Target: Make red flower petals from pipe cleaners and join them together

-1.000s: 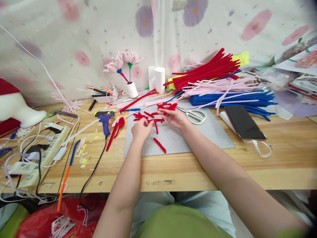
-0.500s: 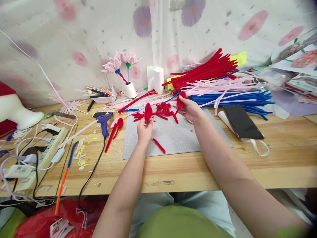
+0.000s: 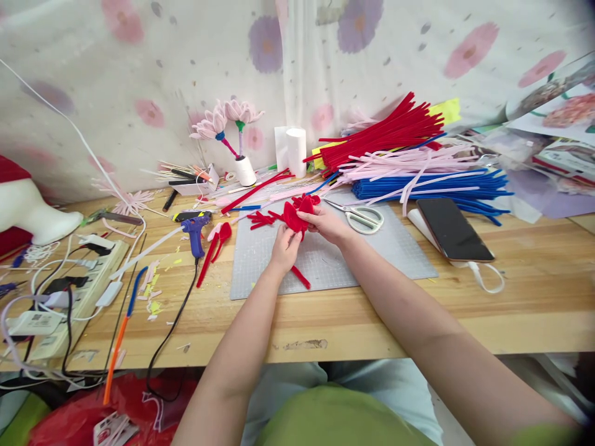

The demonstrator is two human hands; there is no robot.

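Two red pipe-cleaner petals (image 3: pixel 292 217) are held together over the grey cutting mat (image 3: pixel 372 266). My left hand (image 3: pixel 285 249) is closed on one petal from below. From the right, my right hand (image 3: pixel 325 224) pinches the other against it; the fingers hide where the two meet. Behind them lies a bunch of red pipe-cleaner pieces (image 3: pixel 261 218). Scissors (image 3: pixel 360 217) with pale handles rest on the mat to the right of my hands. A short red pipe-cleaner piece (image 3: pixel 300 277) lies just below my left hand.
Left of the mat are a blue glue gun (image 3: pixel 195 235) and another red petal (image 3: pixel 224 233). A power strip (image 3: pixel 83 303) with cables sits farther left. Red, pink and blue pipe-cleaner bundles (image 3: pixel 432 186) lie back right, near a phone (image 3: pixel 455 229). Pink flowers (image 3: pixel 242 111) stand behind.
My right hand has moved left and down, bringing its petal against the one in my left hand. My left hand has shifted slightly right. The scissors are now uncovered.
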